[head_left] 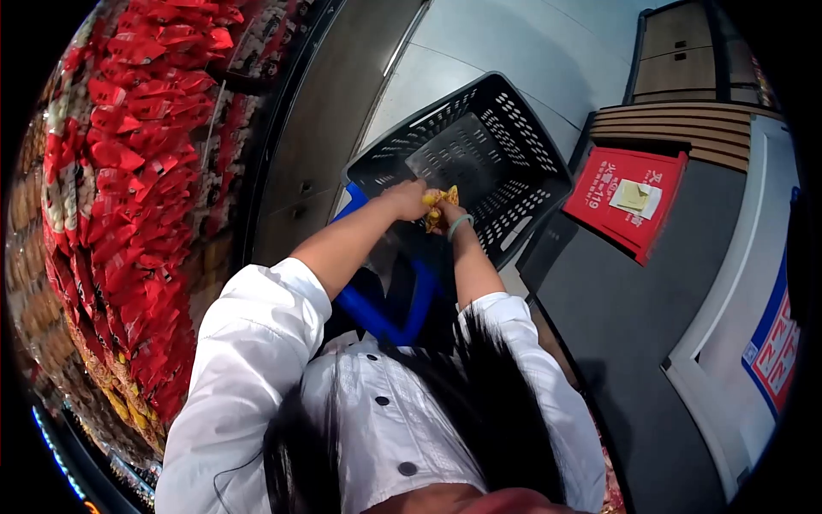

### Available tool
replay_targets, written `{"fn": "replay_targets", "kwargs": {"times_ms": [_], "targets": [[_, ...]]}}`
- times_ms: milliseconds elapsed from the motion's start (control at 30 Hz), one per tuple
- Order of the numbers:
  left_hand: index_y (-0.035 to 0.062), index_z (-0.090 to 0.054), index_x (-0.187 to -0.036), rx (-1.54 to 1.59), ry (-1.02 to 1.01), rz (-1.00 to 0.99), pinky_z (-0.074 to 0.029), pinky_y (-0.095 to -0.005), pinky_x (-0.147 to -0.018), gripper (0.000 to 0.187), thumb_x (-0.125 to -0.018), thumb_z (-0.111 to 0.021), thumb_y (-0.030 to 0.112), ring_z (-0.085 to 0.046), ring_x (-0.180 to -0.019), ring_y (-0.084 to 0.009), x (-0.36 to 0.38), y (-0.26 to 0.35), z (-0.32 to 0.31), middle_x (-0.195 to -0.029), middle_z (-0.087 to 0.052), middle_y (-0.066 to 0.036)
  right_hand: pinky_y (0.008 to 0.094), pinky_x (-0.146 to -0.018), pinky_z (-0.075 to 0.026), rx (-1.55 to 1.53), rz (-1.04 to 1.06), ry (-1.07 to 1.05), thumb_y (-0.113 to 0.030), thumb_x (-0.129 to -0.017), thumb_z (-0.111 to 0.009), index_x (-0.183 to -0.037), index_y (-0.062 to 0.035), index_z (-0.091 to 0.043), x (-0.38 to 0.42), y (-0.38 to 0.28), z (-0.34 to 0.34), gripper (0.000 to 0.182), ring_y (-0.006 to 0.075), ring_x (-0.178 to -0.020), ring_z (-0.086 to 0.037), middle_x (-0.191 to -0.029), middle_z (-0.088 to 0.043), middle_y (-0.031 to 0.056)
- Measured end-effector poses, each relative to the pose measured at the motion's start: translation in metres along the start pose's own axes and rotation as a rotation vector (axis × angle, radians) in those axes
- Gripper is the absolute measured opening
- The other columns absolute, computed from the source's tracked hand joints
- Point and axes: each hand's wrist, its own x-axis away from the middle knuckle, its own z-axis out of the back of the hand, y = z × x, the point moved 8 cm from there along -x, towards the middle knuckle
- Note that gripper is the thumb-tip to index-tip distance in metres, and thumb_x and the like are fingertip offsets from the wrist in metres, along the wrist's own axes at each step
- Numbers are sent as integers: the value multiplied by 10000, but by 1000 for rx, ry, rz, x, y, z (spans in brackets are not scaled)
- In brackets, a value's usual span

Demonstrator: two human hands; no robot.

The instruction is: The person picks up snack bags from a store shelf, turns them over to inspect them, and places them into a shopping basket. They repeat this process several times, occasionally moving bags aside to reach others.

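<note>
Through the head camera I have my left hand (404, 200) and right hand (444, 219) close together, both with fingers bent in around a small yellow packet (444, 202). Neither looks spread open, though the packet and the angle hide most of the fingertips, so I can't tell exactly how each one grips. The packet is up at the near part of the black basket (524, 128), in my fingers rather than lying on the slotted base. As far as I can judge, it has been picked up but not let go; whether it is sealed or torn is too small for me to tell. A pale bracelet (461, 222) rings my right wrist. Closer to my body, the blue handle (366, 315) angles down from the basket toward the white shirt (377, 411). Off to my left hang dense rows of red packets (154, 206). To my right, a red box (591, 184) with a paper note (635, 198) stuck to it sits beside a dark surface (625, 308). Pale floor tiles (505, 34) show beyond the basket.
</note>
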Motion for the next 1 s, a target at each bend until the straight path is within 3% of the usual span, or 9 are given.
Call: {"fn": "replay_targets", "kwargs": {"times_ms": [67,100,200,233,467,600,733,933,1000], "targets": [[62,-524,-1289,-28,-4,-49,-457,-432,-986,538,-835,-636,328,-547,-1203,-357,0,0,1,-1286,-572,-211,446,-633,-566,-92,-43,66,-332,-839,-686,-1071,-102,-617,44,-4,-7,334,238,-775,-637,-872,-642,81],[74,-591,-1218,-69,25,-109,-454,-418,-965,533,-871,-587,478,-576,-1143,-350,4,1,3,-1190,-625,-192,440,-622,-576,-82,-101,51,-330,-842,-684,-1081,-102,-609,31,5,-7,338,233,-757,-624,-855,-622,74],[84,-590,-1200,-80,-16,-166,-454,-429,-955,451,-876,-591,398,-551,-1172,-341,40,19,22,-1222,-597,-179,429,-624,-584,-65,-117,44,-350,-853,-667,-1139,-119,-611,37,3,-13,372,247,-822,-653,-980,-660,91],[84,-579,-1220,-116,1,-206,-446,-431,-966,441,-880,-593,365,-544,-1172,-337,53,26,27,-1223,-588,-172,520,-729,-548,-115,-148,-22,-331,-820,-720,-1232,-121,-542,29,5,-18,495,307,-919,-660,-1110,-647,120],[46,-549,-1271,-135,84,-437,-401,-438,-1030,608,-824,-686,434,-539,-1189,-330,185,23,53,-1259,-587,-164,417,-612,-557,215,-8,80,-487,-790,-722,-1217,-29,-556,40,-19,-33,648,273,-742,-646,-992,-659,150],[68,-629,-1164,-238,166,-532,-298,-470,-1105,646,-721,-746,525,-572,-1120,-282,245,10,47,-1071,-659,-120,370,-607,-551,736,747,218,-481,-776,-748,-1205,-46,-585,-3,-37,-41,633,245,-706,-629,-884,-629,99],[82,-685,-948,-203,296,-691,-372,-408,-969,525,-674,-776,521,-581,-931,-250,268,4,47,-880,-652,-69,290,-751,-531,315,303,-363,-348,-877,-696,-1278,-37,-543,144,-45,-56,530,175,-875,-651,-1037,-677,88],[109,-658,-875,-107,418,-732,-397,-378,-849,504,-657,-779,546,-587,-835,-251,281,-4,28,-775,-621,-56,282,-936,-457,537,578,-968,-71,-891,-604,-1337,-19,-460,372,-12,-81,471,154,-1075,-594,-1178,-636,96],[116,-641,-878,-66,495,-758,-401,-401,-845,503,-659,-776,548,-591,-843,-265,276,-8,9,-794,-626,-69,319,-873,-493,753,643,-897,-115,-836,-660,-1323,-29,-460,392,20,-75,534,190,-975,-617,-1111,-650,106]]}}
